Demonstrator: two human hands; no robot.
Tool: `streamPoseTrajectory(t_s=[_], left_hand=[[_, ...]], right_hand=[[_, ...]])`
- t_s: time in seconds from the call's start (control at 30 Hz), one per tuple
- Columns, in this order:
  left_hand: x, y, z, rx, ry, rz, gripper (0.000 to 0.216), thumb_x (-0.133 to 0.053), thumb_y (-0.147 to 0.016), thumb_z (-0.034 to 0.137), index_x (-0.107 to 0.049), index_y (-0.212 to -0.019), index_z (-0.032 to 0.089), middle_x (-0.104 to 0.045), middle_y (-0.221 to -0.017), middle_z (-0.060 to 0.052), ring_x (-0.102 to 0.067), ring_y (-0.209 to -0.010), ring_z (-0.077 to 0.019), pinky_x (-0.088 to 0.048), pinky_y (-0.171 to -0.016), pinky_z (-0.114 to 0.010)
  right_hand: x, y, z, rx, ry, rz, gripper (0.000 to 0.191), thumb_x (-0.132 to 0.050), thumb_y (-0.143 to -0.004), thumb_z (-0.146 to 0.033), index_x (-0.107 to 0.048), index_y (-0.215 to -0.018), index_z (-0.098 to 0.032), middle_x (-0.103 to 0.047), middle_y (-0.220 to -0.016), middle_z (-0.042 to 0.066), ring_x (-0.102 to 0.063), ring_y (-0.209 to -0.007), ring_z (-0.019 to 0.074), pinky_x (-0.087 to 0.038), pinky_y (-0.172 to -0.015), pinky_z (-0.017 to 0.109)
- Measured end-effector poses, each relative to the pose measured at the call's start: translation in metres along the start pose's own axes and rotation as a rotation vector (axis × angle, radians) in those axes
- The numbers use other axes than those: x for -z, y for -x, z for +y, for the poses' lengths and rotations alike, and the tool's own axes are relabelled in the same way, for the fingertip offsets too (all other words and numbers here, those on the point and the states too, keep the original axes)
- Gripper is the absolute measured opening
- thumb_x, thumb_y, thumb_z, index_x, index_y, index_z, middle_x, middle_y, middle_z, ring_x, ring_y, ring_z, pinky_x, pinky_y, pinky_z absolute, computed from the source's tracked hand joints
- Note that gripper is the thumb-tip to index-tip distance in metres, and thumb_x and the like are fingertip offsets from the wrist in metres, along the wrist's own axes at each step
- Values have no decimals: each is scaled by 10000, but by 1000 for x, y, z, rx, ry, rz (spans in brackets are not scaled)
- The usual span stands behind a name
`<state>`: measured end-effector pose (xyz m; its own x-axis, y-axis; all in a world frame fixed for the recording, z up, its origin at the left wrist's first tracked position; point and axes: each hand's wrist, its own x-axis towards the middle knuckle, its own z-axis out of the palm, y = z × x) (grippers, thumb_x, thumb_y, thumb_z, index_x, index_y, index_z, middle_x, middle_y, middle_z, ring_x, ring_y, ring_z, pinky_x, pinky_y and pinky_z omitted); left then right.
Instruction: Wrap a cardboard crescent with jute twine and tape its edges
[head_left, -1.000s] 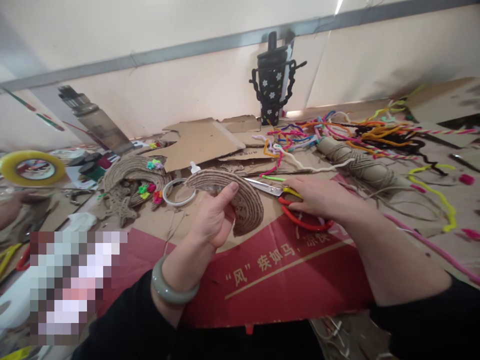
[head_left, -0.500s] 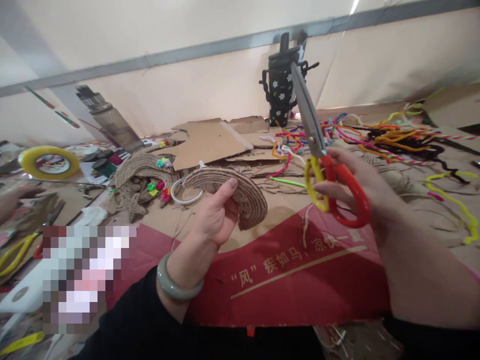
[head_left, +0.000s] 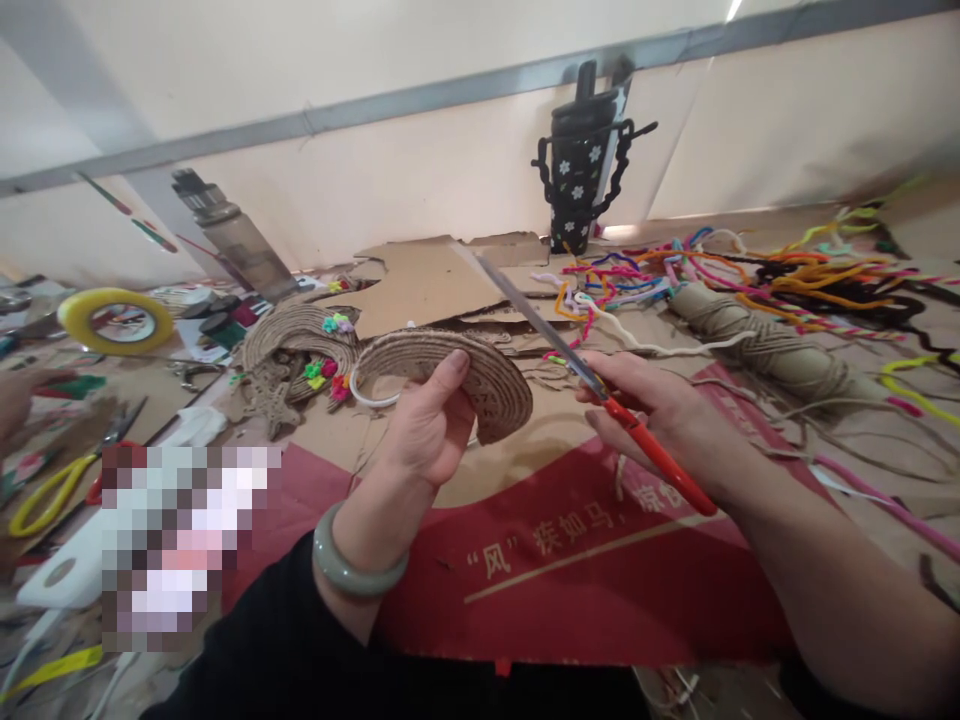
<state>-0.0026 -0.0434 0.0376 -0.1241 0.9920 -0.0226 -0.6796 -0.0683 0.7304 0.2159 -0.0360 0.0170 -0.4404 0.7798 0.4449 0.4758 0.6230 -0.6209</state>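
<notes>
My left hand [head_left: 427, 425] pinches a curved cardboard piece wrapped in brown twine [head_left: 502, 385], thumb on its near face. It is held above the red printed cardboard [head_left: 600, 590]. Red-handled scissors [head_left: 555, 340] are in my right hand [head_left: 645, 400], their blades pointing up and left toward the far side of the twine-wrapped piece, apart from it. The yellow handle loop is hidden behind my fingers. Behind the left hand lies a white ring [head_left: 375, 400], partly covered, beside a second twine-wrapped arc [head_left: 292, 335] with small bright flowers.
A black flowered tumbler [head_left: 577, 180] stands against the wall. Coloured pipe cleaners [head_left: 817, 280] and a twine roll [head_left: 772, 345] lie right. Left are yellow tape [head_left: 116, 320], a tilted grey bottle [head_left: 240, 240], another pair of scissors [head_left: 56, 495] and another person's hand [head_left: 19, 400].
My right hand has turned the scissors, lowering the blades from upright to slanting left toward the twine-wrapped piece. My left hand keeps its hold. The view has shifted slightly left.
</notes>
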Motion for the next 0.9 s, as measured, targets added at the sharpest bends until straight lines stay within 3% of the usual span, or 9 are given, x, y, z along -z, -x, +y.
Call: streamPoseTrajectory(t_s=[0.3,0.57,0.77,0.9], left_hand=[[2,-1,5,-67,-8,2,296,-895,-529,279,-721,-758,208,-744,-793,24,-686,-849,-152,-525,-859,-269],[3,-2,10,-144,-56,-40,256,-884,-552,284,-705,-724,221,-748,-820,10,-695,-954,-198,-523,-916,-306],[5,-2,12,-110,-56,-50,272,-901,-523,293,-722,-718,229,-737,-745,29,-696,-793,-160,-540,-794,-265],[5,-2,12,-101,-43,-64,283,-917,-495,288,-733,-702,226,-717,-675,51,-652,-632,-104,-524,-668,-216]], right_hand=[[6,-1,-7,-57,-27,-115,439,-594,-840,-216,-604,-1271,-301,-558,-991,60,-604,-844,174,-571,-645,275],[9,0,-4,-30,49,-132,429,-575,-850,-205,-608,-1274,-264,-561,-972,74,-584,-839,192,-567,-662,316],[6,2,-1,-35,-74,-157,427,-591,-857,-226,-594,-1277,-303,-551,-1029,63,-619,-877,184,-573,-730,323],[6,2,-2,-8,-19,-140,424,-560,-851,-174,-610,-1252,-302,-548,-988,63,-612,-846,182,-566,-749,321]])
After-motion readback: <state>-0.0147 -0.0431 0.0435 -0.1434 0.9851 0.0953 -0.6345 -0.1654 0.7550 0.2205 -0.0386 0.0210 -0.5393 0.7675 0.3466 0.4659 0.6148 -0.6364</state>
